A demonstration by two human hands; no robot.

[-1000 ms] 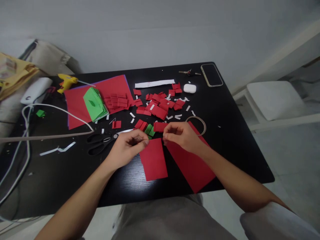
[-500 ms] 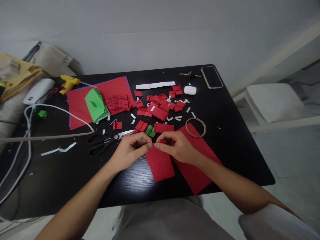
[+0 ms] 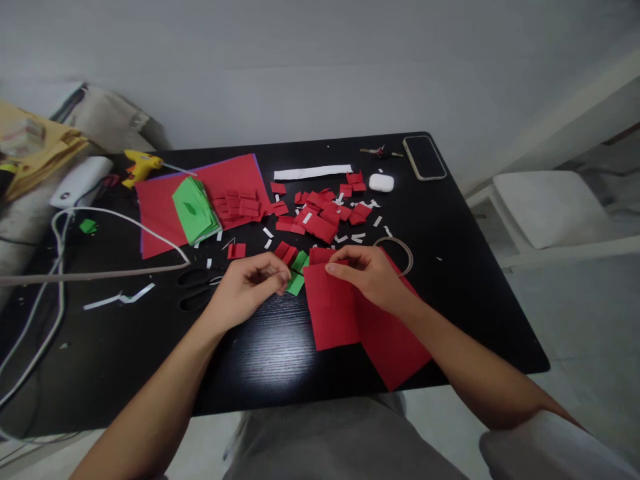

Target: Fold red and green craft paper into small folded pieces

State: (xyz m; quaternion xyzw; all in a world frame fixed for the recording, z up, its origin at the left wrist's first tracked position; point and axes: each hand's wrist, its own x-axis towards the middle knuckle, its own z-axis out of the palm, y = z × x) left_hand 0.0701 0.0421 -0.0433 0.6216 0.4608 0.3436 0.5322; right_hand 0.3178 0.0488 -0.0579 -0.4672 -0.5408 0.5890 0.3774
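A creased red paper sheet (image 3: 334, 313) hangs from my right hand (image 3: 367, 277), pinched at its top edge between thumb and fingers. My left hand (image 3: 253, 287) is to the left of this sheet and apart from it, thumb and fingers closed together. Whether anything is between those fingertips is hidden. Small green paper pieces (image 3: 296, 285) lie right beside the left fingertips. Under the right hand and forearm rests a larger red sheet (image 3: 393, 353). Black-handled scissors (image 3: 195, 298) lie behind my left wrist, their blades mostly covered.
Folded red pieces (image 3: 320, 225) and white scraps are scattered mid-table. A green paper stack (image 3: 194, 210) lies on red sheets (image 3: 155, 220). Around them are a yellow glue gun (image 3: 141, 167), a white strip (image 3: 313, 173), a phone (image 3: 424, 158), a white case (image 3: 381, 183) and a ring (image 3: 411, 257).
My left hand has let go of the red sheet and moved left. My right hand has shifted right and slightly up, bringing the sheet with it. More green paper shows.
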